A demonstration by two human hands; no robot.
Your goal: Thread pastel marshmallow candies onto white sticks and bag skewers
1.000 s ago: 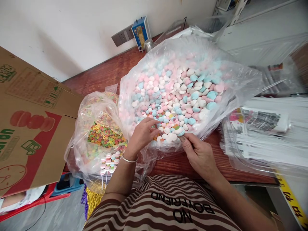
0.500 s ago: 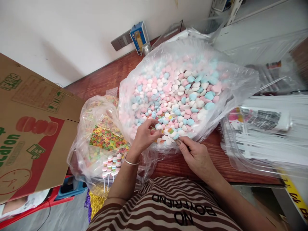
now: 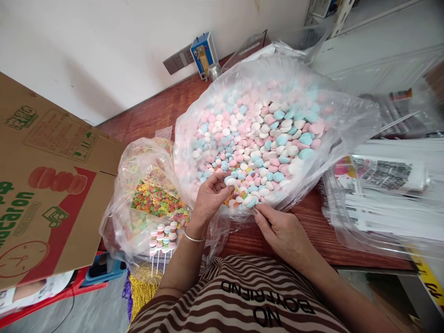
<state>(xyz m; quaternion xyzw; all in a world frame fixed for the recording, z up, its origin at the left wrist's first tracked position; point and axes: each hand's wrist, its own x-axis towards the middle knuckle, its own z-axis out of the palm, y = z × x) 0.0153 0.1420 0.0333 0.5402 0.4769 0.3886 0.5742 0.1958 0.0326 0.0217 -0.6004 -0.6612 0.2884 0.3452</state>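
My left hand (image 3: 212, 196) is closed in a pinch on a white candy (image 3: 230, 181), held over the near side of a big clear bag of candies. My right hand (image 3: 282, 229) has its thumb and forefinger pressed together at the end of a small white-and-blue candy stack (image 3: 249, 201). Any stick inside that pinch is hidden. Pink, white and blue button-shaped candies (image 3: 256, 138) fill the clear plastic bag (image 3: 350, 108). A few orange and yellow candy rings (image 3: 243, 192) lie among them near my fingers.
To the left, another clear bag (image 3: 121, 194) holds colourful ring candies (image 3: 156, 199). Several candy sticks (image 3: 163, 240) lie on its near side. A cardboard box (image 3: 52, 138) stands far left. Packs of white sticks (image 3: 391, 199) lie right. A blue device (image 3: 204, 53) stands against the wall.
My left fingers have closed on a white candy, now plainly visible in the pinch. My right hand stays at the candy stack. The whole view has shifted slightly.
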